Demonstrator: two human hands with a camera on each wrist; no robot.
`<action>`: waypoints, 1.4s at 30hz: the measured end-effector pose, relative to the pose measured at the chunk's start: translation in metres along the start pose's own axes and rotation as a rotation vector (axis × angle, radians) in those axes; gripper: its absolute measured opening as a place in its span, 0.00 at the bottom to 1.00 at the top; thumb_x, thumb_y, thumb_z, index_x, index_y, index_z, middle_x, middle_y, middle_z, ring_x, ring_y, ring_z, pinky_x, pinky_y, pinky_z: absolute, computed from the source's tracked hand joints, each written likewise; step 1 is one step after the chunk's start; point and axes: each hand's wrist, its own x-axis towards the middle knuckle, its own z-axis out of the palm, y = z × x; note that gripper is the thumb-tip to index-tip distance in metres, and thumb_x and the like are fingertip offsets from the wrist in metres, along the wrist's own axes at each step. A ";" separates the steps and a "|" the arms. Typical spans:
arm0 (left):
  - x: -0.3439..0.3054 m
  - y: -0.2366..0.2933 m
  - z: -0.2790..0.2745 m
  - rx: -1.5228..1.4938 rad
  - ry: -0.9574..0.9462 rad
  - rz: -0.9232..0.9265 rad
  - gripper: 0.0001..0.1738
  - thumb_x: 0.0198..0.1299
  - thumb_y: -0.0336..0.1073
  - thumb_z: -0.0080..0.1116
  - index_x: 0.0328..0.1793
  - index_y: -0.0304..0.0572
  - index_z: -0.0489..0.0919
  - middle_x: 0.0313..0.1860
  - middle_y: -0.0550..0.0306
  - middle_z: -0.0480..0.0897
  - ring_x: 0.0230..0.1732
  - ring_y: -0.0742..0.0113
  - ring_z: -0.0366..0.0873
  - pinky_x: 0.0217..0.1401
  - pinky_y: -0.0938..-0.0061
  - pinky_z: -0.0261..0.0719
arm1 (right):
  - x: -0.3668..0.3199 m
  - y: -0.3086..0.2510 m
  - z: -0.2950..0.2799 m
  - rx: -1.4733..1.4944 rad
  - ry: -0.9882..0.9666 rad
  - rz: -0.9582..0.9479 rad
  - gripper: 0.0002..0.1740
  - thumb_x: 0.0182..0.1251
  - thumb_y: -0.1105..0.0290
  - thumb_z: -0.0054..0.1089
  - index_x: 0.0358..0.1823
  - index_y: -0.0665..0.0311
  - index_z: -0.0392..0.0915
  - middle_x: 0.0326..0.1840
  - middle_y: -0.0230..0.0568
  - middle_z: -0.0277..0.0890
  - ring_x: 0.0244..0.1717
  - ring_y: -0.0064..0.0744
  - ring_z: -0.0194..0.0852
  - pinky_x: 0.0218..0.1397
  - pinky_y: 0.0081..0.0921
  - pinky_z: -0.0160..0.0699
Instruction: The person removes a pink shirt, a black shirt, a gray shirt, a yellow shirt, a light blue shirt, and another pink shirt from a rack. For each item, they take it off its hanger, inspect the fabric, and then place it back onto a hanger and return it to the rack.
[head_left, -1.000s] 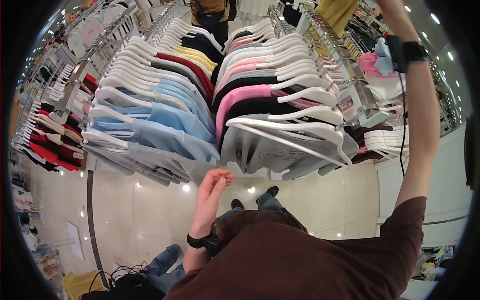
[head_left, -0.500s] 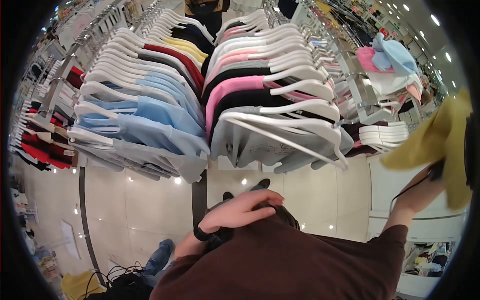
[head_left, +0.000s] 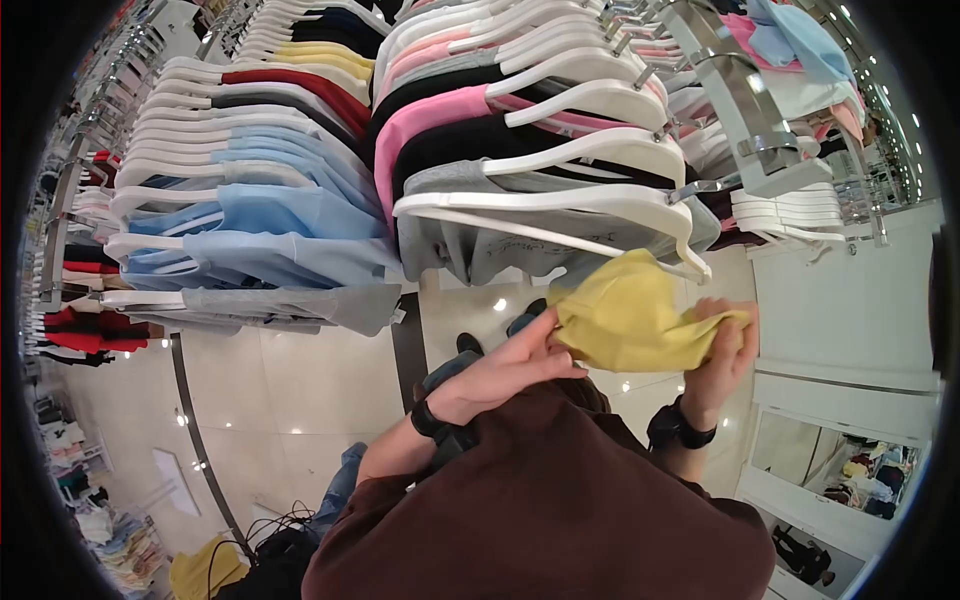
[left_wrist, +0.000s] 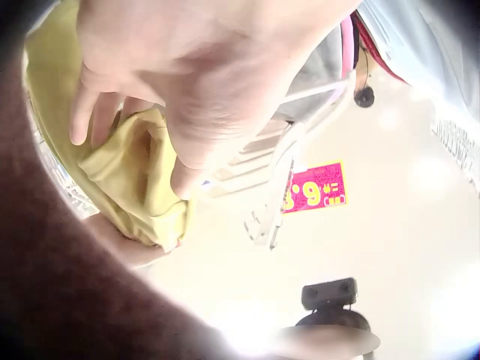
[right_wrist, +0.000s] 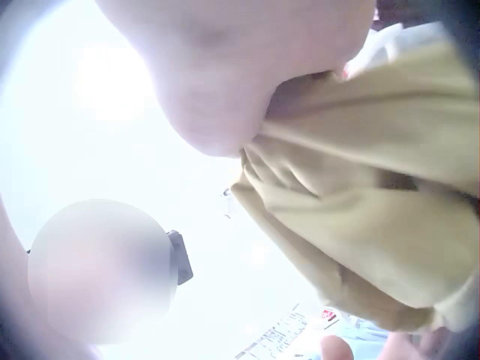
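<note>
A yellow garment (head_left: 630, 315), bunched and folded, spans the space between both hands in front of the person's chest. At its right end the right hand (head_left: 725, 345) grips the cloth; in the right wrist view folds of the garment (right_wrist: 360, 202) fan out from under this hand (right_wrist: 247, 67). The left hand (head_left: 510, 365) reaches to the other end, fingers extended and thumb apart, touching the cloth. In the left wrist view, a fold of the garment (left_wrist: 139, 172) lies between the thumb and fingers of this hand (left_wrist: 187, 75).
Beyond the hands, two rows of clothes on white hangers (head_left: 570, 205) hang from metal rails (head_left: 730, 90). An empty-looking white hanger hangs at the front right. More white hangers (head_left: 790, 215) cluster further right. Behind, a person's jeans (head_left: 345, 480) and another yellow garment (head_left: 210, 567) show low left.
The right hand has come down from high right, bringing the yellow garment in front of the body. The left hand has moved right to meet it. The head view has shifted closer to the rack.
</note>
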 end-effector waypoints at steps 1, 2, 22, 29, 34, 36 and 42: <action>-0.003 -0.004 -0.007 -0.054 0.053 -0.026 0.45 0.76 0.33 0.57 0.90 0.40 0.42 0.83 0.52 0.62 0.80 0.60 0.65 0.79 0.61 0.69 | -0.008 0.002 -0.001 0.026 -0.136 0.071 0.11 0.83 0.64 0.53 0.44 0.65 0.70 0.36 0.36 0.72 0.35 0.24 0.64 0.40 0.25 0.67; -0.004 -0.009 -0.011 -0.113 0.107 -0.052 0.43 0.77 0.34 0.56 0.89 0.39 0.45 0.82 0.53 0.62 0.79 0.62 0.65 0.79 0.62 0.69 | -0.013 0.002 -0.003 0.051 -0.273 0.144 0.12 0.83 0.64 0.53 0.43 0.64 0.69 0.35 0.35 0.71 0.34 0.24 0.62 0.39 0.25 0.64; -0.046 0.050 -0.024 0.757 0.506 0.047 0.15 0.66 0.22 0.61 0.58 0.38 0.81 0.53 0.59 0.84 0.58 0.72 0.80 0.63 0.73 0.77 | -0.007 0.014 -0.041 0.589 -0.004 0.513 0.23 0.71 0.53 0.61 0.28 0.53 0.56 0.25 0.27 0.51 0.33 0.29 0.48 0.42 0.32 0.56; -0.056 0.033 -0.060 1.708 0.641 0.025 0.08 0.59 0.26 0.58 0.45 0.38 0.80 0.50 0.49 0.85 0.54 0.42 0.80 0.62 0.57 0.78 | 0.004 0.015 -0.058 0.940 0.072 0.425 0.18 0.78 0.58 0.53 0.31 0.51 0.58 0.25 0.26 0.57 0.33 0.27 0.52 0.41 0.33 0.60; -0.061 0.001 -0.094 1.806 0.791 0.110 0.03 0.60 0.29 0.60 0.39 0.39 0.80 0.45 0.51 0.87 0.51 0.49 0.83 0.52 0.60 0.79 | 0.007 0.017 -0.065 1.010 0.036 0.399 0.17 0.79 0.57 0.54 0.32 0.50 0.59 0.25 0.25 0.56 0.33 0.26 0.52 0.39 0.31 0.59; -0.062 -0.001 -0.094 1.708 0.774 -0.033 0.03 0.60 0.30 0.61 0.38 0.39 0.81 0.42 0.51 0.87 0.49 0.51 0.83 0.50 0.60 0.79 | 0.005 0.018 -0.066 0.980 0.042 0.398 0.17 0.78 0.57 0.55 0.32 0.50 0.59 0.25 0.25 0.55 0.33 0.26 0.52 0.39 0.30 0.59; -0.060 -0.012 -0.105 1.497 1.056 -0.049 0.10 0.63 0.37 0.64 0.35 0.38 0.80 0.37 0.48 0.86 0.41 0.46 0.84 0.45 0.58 0.80 | -0.006 0.024 -0.058 1.072 -0.266 0.313 0.23 0.73 0.54 0.61 0.24 0.51 0.61 0.17 0.23 0.55 0.23 0.25 0.50 0.28 0.29 0.53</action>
